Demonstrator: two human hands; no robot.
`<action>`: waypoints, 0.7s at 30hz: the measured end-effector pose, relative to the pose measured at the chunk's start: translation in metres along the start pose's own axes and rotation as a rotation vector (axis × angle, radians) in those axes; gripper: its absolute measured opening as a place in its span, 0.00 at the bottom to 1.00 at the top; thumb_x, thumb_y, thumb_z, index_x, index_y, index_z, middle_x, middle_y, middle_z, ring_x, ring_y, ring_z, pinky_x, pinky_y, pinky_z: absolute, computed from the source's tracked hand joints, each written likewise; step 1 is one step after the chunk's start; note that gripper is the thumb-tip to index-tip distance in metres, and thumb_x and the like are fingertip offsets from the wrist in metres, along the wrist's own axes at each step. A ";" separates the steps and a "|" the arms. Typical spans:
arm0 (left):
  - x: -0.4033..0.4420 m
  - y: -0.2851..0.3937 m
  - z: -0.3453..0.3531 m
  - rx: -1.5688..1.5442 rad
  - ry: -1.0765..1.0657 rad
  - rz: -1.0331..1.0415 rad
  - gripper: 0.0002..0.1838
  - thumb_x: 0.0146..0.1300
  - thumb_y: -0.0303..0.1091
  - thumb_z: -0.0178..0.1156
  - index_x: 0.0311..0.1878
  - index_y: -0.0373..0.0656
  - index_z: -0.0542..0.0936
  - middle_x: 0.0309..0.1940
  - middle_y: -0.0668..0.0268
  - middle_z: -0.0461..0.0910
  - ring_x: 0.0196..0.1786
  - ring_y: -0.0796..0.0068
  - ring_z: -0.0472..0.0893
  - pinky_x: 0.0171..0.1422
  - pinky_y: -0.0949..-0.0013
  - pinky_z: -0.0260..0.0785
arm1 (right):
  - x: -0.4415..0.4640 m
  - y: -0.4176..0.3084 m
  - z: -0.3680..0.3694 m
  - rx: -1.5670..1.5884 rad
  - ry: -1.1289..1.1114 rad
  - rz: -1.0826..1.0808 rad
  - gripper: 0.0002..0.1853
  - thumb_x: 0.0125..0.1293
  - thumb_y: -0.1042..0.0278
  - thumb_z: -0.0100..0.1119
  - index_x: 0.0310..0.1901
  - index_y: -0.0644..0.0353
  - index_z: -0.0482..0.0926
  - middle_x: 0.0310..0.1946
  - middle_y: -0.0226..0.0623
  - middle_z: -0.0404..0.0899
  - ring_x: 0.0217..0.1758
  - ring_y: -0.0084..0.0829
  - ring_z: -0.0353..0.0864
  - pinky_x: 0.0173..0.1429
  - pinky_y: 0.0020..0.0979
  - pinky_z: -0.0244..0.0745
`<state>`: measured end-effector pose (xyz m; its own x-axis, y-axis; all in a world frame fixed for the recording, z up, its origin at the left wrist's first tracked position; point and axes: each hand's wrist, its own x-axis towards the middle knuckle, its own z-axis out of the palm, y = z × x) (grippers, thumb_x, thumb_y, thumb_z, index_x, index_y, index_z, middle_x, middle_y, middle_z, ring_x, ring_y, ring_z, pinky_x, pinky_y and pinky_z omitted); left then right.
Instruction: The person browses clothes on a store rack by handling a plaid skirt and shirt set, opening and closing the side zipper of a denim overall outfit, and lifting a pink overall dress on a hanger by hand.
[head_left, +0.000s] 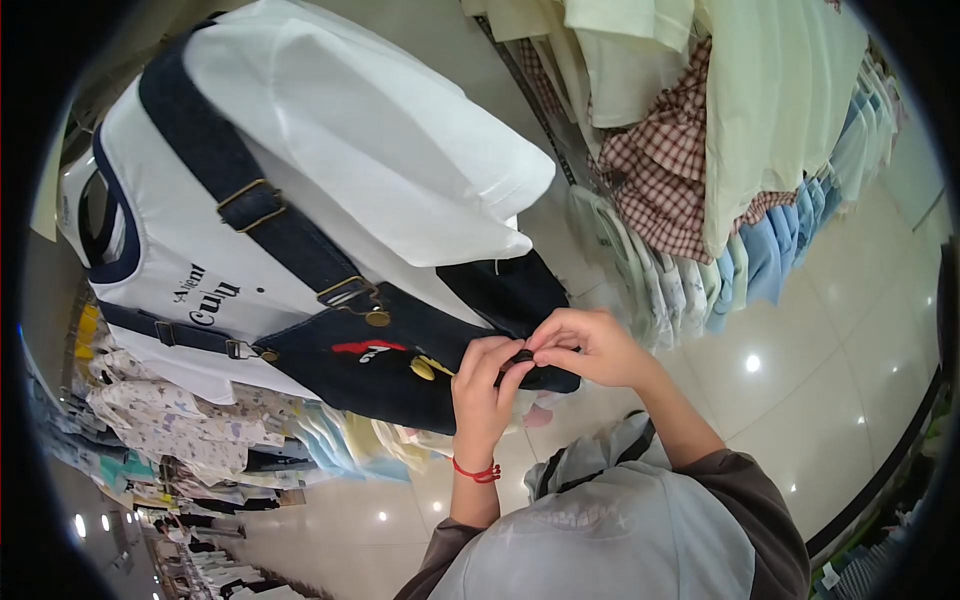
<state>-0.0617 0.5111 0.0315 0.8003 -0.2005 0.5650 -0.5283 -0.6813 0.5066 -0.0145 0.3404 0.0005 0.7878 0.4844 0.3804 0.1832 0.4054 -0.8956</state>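
Dark navy overalls [310,340] hang over a white T-shirt [360,140], with buckled straps and a red and yellow picture on the bib. My left hand [485,385], a red cord bracelet [477,470] on its wrist, is closed in a pinch on the dark cloth at the side of the overalls. Close against it, my right hand [590,346] pinches the same spot, fingertips nearly touching the left ones. Between the fingertips a small dark bit shows; whether it is a fastening or a fold of cloth I cannot tell.
At the upper right a rack holds cream tops [770,110], a red checked ruffled garment [660,165] and blue shirts [775,245]. Patterned clothes [175,400] hang at the lower left. Below is a shiny tiled floor [790,390].
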 end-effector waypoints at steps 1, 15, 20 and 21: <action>-0.001 0.006 0.002 -0.039 0.020 -0.017 0.13 0.47 0.24 0.67 0.39 0.39 0.78 0.35 0.61 0.76 0.28 0.72 0.78 0.30 0.74 0.70 | -0.004 -0.003 -0.001 0.011 -0.002 0.020 0.06 0.57 0.80 0.60 0.37 0.67 0.75 0.34 0.36 0.79 0.40 0.25 0.81 0.44 0.24 0.77; -0.002 0.027 0.011 0.215 0.025 0.235 0.10 0.43 0.25 0.66 0.31 0.40 0.77 0.32 0.65 0.78 0.28 0.67 0.77 0.29 0.70 0.68 | -0.037 -0.024 0.013 -0.579 0.227 -0.344 0.10 0.53 0.77 0.61 0.33 0.63 0.69 0.27 0.35 0.75 0.29 0.32 0.78 0.32 0.28 0.74; 0.008 0.033 0.003 0.320 -0.083 0.292 0.11 0.42 0.27 0.66 0.31 0.41 0.77 0.32 0.69 0.77 0.26 0.72 0.76 0.27 0.72 0.66 | -0.043 -0.029 0.012 -0.814 0.212 -0.360 0.16 0.49 0.81 0.62 0.34 0.63 0.64 0.31 0.38 0.76 0.28 0.34 0.76 0.31 0.28 0.72; 0.011 0.034 0.002 0.334 -0.098 0.330 0.11 0.42 0.27 0.65 0.31 0.41 0.76 0.33 0.70 0.77 0.26 0.74 0.76 0.27 0.73 0.65 | -0.042 -0.031 0.013 -0.819 0.206 -0.338 0.16 0.49 0.82 0.62 0.34 0.63 0.64 0.30 0.38 0.76 0.28 0.34 0.76 0.31 0.29 0.72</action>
<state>-0.0701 0.4844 0.0535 0.6365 -0.4986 0.5884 -0.6515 -0.7559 0.0643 -0.0616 0.3173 0.0156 0.6913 0.2599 0.6742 0.7221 -0.2156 -0.6573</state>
